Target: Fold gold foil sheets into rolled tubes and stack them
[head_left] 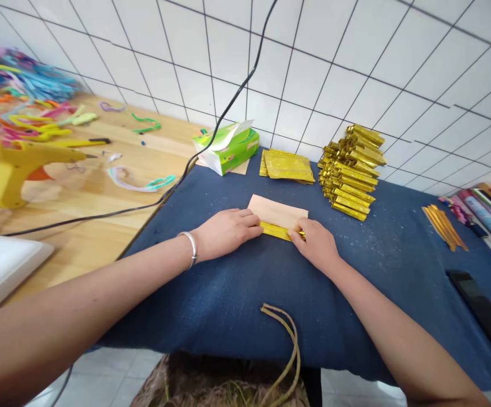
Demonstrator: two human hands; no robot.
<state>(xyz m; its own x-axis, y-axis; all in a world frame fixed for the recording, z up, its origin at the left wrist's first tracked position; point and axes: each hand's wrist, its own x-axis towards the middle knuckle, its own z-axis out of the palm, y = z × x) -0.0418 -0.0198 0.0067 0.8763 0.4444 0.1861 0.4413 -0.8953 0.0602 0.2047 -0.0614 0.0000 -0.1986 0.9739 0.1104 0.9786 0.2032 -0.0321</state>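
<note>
A sheet of paper (278, 211), pale on its upper face, lies on the blue cloth in front of me. Its near edge is turned up into a narrow gold strip. My left hand (232, 230), with a silver bangle on the wrist, pinches the left end of that fold. At the right end, my right hand (313, 242) grips the gold strip between thumb and fingers. Behind the sheet sits a flat stack of gold paper (288, 166). To its right rises a pile of folded gold paper strips (351, 172).
A green tissue box (239, 148) stands at the back. At left are a yellow glue gun (10, 167), colourful pipe cleaners (29, 73) and a black cable (228, 107). A phone (483, 311), books (489, 217) and thin gold strips (444, 226) lie at right.
</note>
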